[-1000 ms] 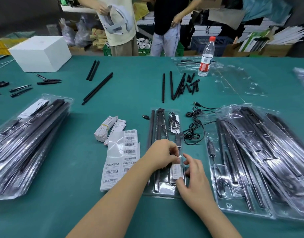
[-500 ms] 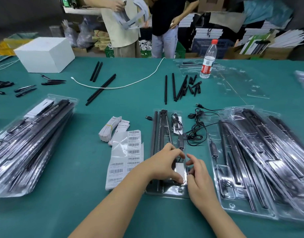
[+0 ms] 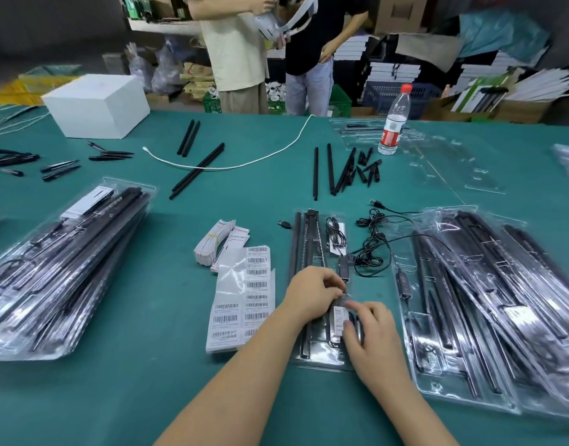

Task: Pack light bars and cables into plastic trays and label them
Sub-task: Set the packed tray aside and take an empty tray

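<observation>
A clear plastic tray [image 3: 296, 355] lies in front of me with black light bars [image 3: 305, 243] and a coiled cable [image 3: 334, 233] in its slots. Over its near half sits a small white label [image 3: 340, 318]. My left hand [image 3: 310, 296] has its fingers curled and pinches at the label's upper end. My right hand [image 3: 371, 331] holds the label's right edge between thumb and forefinger. A sheet of barcode labels [image 3: 244, 294] lies just left of the tray.
A banded bundle of white tags [image 3: 212, 241] and loose black cables [image 3: 370, 243] flank the tray. Stacks of filled trays lie at left [image 3: 61, 262] and right [image 3: 502, 300]. Farther off are loose bars [image 3: 328, 169], a white cord [image 3: 244, 160], a water bottle [image 3: 394, 123], a white box [image 3: 96, 104] and two standing people.
Both hands have shifted toward me along the tray with the label. A white cord has come onto the far table. The person behind has lifted the white object higher.
</observation>
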A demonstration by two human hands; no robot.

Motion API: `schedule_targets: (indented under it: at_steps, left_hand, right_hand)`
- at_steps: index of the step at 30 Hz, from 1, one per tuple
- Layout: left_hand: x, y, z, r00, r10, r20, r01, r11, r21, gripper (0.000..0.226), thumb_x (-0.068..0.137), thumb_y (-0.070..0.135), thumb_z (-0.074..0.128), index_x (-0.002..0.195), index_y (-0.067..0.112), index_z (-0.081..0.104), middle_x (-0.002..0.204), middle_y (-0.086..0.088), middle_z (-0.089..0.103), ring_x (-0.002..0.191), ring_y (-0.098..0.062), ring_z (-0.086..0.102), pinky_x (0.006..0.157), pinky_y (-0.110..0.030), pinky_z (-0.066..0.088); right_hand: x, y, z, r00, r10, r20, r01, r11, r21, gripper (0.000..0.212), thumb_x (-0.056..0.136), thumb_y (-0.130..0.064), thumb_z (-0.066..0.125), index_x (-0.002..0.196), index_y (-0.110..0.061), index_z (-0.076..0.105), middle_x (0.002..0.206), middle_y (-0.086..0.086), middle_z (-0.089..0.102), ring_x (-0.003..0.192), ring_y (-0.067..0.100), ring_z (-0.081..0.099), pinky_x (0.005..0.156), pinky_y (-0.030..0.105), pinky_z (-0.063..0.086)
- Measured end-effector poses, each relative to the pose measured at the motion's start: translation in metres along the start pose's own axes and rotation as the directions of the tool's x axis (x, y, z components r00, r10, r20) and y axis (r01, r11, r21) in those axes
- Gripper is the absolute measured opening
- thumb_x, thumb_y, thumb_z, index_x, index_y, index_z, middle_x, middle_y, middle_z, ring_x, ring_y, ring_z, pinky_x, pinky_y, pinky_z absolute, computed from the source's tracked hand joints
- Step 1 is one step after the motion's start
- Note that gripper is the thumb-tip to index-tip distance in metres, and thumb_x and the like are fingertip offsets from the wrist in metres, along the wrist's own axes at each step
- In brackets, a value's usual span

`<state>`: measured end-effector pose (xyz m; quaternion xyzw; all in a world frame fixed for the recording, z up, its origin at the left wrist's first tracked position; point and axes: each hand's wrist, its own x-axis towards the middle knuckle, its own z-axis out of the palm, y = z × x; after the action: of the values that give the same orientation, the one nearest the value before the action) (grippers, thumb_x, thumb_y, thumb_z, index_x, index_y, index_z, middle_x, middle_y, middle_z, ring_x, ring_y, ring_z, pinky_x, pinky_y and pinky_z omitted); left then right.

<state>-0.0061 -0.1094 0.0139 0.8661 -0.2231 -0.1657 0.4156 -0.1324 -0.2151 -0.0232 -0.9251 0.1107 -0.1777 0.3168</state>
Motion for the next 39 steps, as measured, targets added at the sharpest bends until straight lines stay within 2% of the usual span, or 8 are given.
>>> schedule_targets:
  at_steps: [6, 13, 18, 23, 27, 31, 37, 39]
  left_hand:
    - [-0.002, -0.003, -0.037, 0.933, -0.059, -0.356, 0.126, 0.977, 0.169, 0.022, 0.098, 0.018, 0.053, 0.116, 0.013, 0.063, 0.11, -0.003, 0.061, 0.08, -0.01, 0.058, 0.068, -0.017, 0.04]
    - [0.001, -0.009, -0.047, 0.957, -0.278, -0.082, 0.289, 0.889, 0.356, 0.032, 0.102, 0.037, 0.048, 0.108, 0.006, 0.048, 0.109, -0.013, 0.059, 0.087, -0.024, 0.052, 0.072, -0.031, 0.04]
    - [0.005, -0.013, -0.047, 0.931, -0.358, -0.068, 0.358, 0.934, -0.014, 0.032, 0.1, 0.031, 0.054, 0.074, 0.015, 0.043, 0.076, -0.005, 0.047, 0.065, -0.019, 0.045, 0.062, -0.026, 0.039]
    - [0.001, 0.001, -0.047, 0.945, -0.324, 0.039, 0.281, 0.748, -0.601, 0.036, 0.086, 0.042, 0.07, 0.11, 0.018, 0.059, 0.109, -0.004, 0.067, 0.095, -0.023, 0.064, 0.092, -0.041, 0.051]
    - [-0.001, 0.02, -0.034, 0.952, -0.247, 0.18, 0.299, 0.628, -0.719, 0.054, 0.085, 0.016, 0.068, 0.128, 0.03, 0.038, 0.115, -0.016, 0.066, 0.08, -0.023, 0.073, 0.067, -0.041, 0.062]
    - [-0.001, 0.04, -0.047, 0.969, -0.208, 0.134, 0.234, 0.594, -0.77, 0.067, 0.085, -0.012, 0.047, 0.137, 0.03, 0.046, 0.112, -0.024, 0.065, 0.083, -0.033, 0.068, 0.071, -0.056, 0.06]
    - [-0.026, 0.056, -0.151, 0.998, 0.054, -0.042, -0.068, 0.802, -0.593, 0.086, 0.078, -0.013, 0.048, 0.143, 0.042, 0.043, 0.124, -0.011, 0.067, 0.101, -0.035, 0.07, 0.084, -0.054, 0.058]
    - [-0.041, 0.053, -0.19, 0.967, 0.177, -0.186, -0.216, 0.952, -0.216, 0.097, 0.073, -0.01, 0.046, 0.146, 0.053, 0.031, 0.136, 0.008, 0.058, 0.112, -0.027, 0.064, 0.088, -0.038, 0.057]
  right_hand:
    - [0.0, 0.002, 0.003, 1.0, -0.002, -0.027, 0.001, 1.0, -0.021, 0.029, 0.095, -0.007, 0.057, 0.12, -0.017, 0.066, 0.103, -0.009, 0.051, 0.1, 0.013, 0.048, 0.087, 0.026, 0.037]
    - [0.001, 0.002, 0.003, 1.0, 0.018, -0.023, -0.018, 1.0, -0.009, 0.029, 0.095, -0.006, 0.056, 0.12, -0.017, 0.066, 0.104, -0.008, 0.052, 0.102, 0.013, 0.048, 0.088, 0.026, 0.035]
    - [0.001, 0.003, 0.003, 0.997, 0.067, -0.038, -0.066, 0.998, 0.023, 0.031, 0.094, -0.001, 0.052, 0.118, -0.015, 0.065, 0.106, -0.006, 0.052, 0.103, 0.013, 0.048, 0.087, 0.027, 0.036]
    - [0.001, 0.004, 0.002, 0.994, 0.097, -0.052, -0.092, 0.991, 0.099, 0.031, 0.095, 0.0, 0.048, 0.12, -0.016, 0.059, 0.11, -0.006, 0.052, 0.105, 0.013, 0.051, 0.092, 0.033, 0.042]
    - [0.002, 0.006, 0.002, 0.993, 0.105, -0.058, -0.097, 0.986, 0.136, 0.03, 0.097, -0.002, 0.048, 0.121, -0.016, 0.058, 0.11, -0.006, 0.055, 0.105, 0.014, 0.053, 0.093, 0.034, 0.043]
    - [0.002, 0.006, 0.002, 0.973, 0.202, -0.108, -0.166, 0.946, 0.278, 0.023, 0.102, -0.009, 0.046, 0.115, -0.024, 0.056, 0.108, -0.012, 0.056, 0.104, 0.01, 0.055, 0.091, 0.029, 0.041]
    - [0.002, 0.005, 0.001, 0.974, 0.2, -0.102, -0.172, 0.956, 0.237, 0.019, 0.103, -0.017, 0.047, 0.112, -0.019, 0.063, 0.105, -0.012, 0.059, 0.098, 0.001, 0.054, 0.083, 0.016, 0.037]
    - [0.002, 0.005, 0.0, 0.978, 0.184, -0.097, -0.161, 0.964, 0.212, 0.017, 0.102, -0.015, 0.049, 0.11, -0.018, 0.064, 0.102, -0.011, 0.059, 0.096, -0.004, 0.054, 0.079, 0.006, 0.036]
